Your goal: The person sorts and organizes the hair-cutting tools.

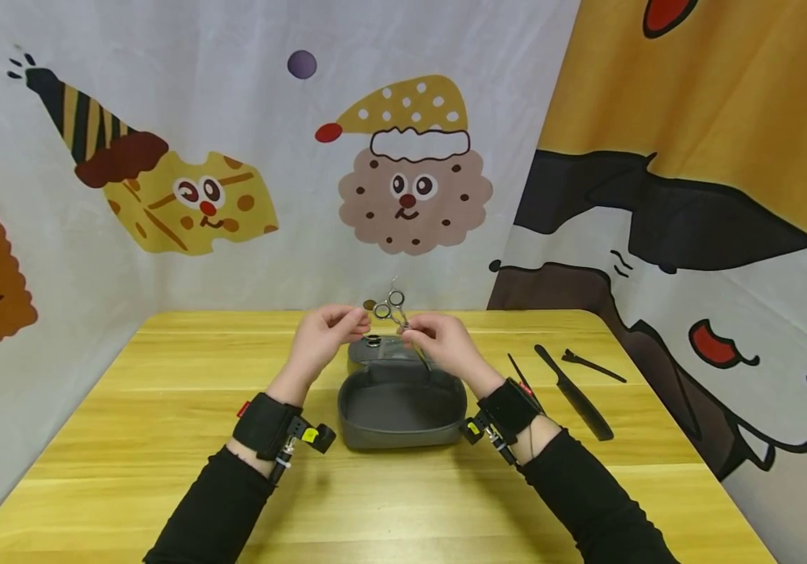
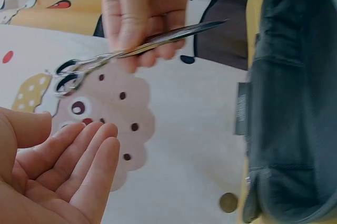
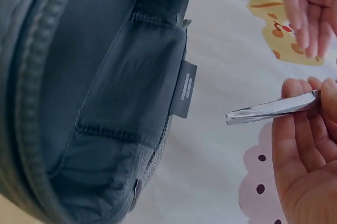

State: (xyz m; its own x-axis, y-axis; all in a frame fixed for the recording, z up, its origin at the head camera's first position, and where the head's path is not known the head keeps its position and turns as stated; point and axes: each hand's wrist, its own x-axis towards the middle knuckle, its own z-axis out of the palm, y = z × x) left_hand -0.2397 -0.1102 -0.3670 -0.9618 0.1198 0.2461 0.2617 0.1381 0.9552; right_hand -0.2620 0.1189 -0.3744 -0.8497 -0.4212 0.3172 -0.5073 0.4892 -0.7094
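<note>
Between thumb and fingers, my right hand [image 1: 442, 341] pinches a pair of silver hairdressing scissors [image 1: 398, 317] above the back of a grey zip case [image 1: 403, 440]. Their finger rings point up and away, and the closed blades [image 2: 179, 34] slant down toward the case. My left hand [image 1: 327, 335] is just left of the scissors' rings, its fingers loosely bent and apart from them. In the left wrist view its palm shows bare, with nothing held. The case lies unzipped, its dark interior [image 3: 131, 71] facing up and its lid folded back behind it.
At the lid's upper left, a small dark ring [image 1: 373, 341] shows. Right of the case lie a black comb [image 1: 580, 399], a black hair clip [image 1: 590, 364] and a thin dark tool [image 1: 512, 364] partly behind my right wrist. A printed curtain [image 1: 234, 282] hangs beyond the wooden table [image 1: 389, 509].
</note>
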